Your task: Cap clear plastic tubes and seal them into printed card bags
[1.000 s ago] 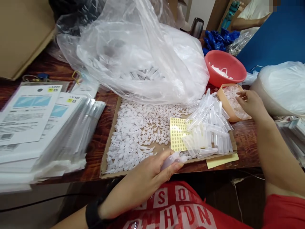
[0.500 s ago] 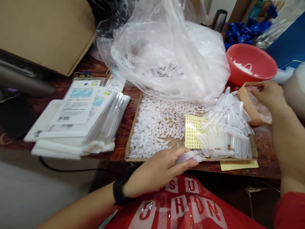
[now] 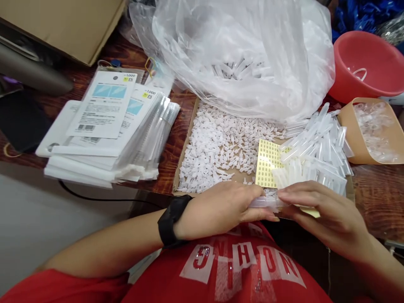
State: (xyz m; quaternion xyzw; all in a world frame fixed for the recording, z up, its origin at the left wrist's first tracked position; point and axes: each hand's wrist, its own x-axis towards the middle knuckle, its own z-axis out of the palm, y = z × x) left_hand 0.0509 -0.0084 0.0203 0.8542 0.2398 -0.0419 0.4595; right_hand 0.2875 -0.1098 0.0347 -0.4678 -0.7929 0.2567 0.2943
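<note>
Left hand [image 3: 221,208] grasps a clear tube [image 3: 264,203] at the counter's [image 3: 372,198] near edge. Right hand [image 3: 322,214] pinches its free end. A level tube and steady hold would likely help.

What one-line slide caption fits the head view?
Left hand and right hand hold a clear plastic tube beside a cardboard sheet of small white caps.

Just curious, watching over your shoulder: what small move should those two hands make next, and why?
Probably press the right hand toward the left hand: both pinch one small clear plastic tube, right fingertips closed over its end, as if seating something there.
</note>
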